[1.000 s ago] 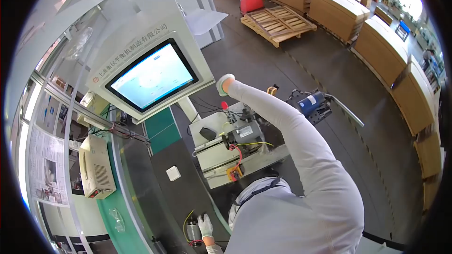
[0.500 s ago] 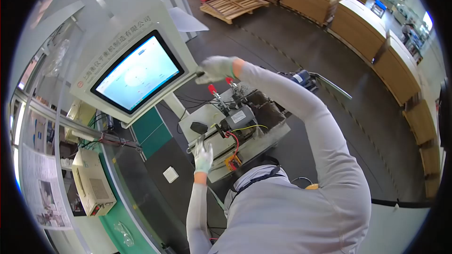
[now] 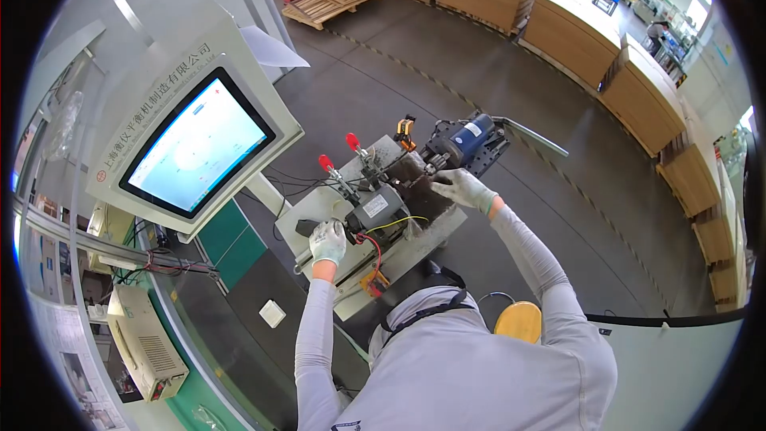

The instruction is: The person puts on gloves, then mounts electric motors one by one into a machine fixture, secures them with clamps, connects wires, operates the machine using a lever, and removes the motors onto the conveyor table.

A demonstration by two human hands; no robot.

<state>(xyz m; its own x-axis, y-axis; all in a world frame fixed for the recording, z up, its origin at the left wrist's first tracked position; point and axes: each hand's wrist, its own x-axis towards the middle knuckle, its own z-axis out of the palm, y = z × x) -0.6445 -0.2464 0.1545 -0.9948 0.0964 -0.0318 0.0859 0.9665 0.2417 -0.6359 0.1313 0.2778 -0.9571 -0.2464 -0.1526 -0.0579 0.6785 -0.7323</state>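
A grey motor (image 3: 373,208) with a white label lies on the machine's plate, with red and yellow wires running from it. At its left end is my left hand (image 3: 328,243), gloved in white, its fingers curled in beside a black part (image 3: 306,227); what they grip is hidden. My right hand (image 3: 467,190), also gloved, reaches over the dark metal block (image 3: 419,191) right of the motor, fingers stretched out with nothing visible in them. Just beyond it, a blue motor (image 3: 469,140) with a chuck points toward the block. Two red-handled toggle clamps (image 3: 339,179) stand behind the grey motor.
A lit screen (image 3: 197,142) in a grey housing stands at the left. An orange-black device (image 3: 373,282) sits at the machine's front edge. A yellow round stool seat (image 3: 519,322) is at my right side. Cardboard stacks (image 3: 570,36) and a wooden pallet (image 3: 331,1) stand farther back.
My right hand has come down from beside the screen housing to the block near the blue motor. My left hand has moved up onto the grey motor's left end. The view has shifted.
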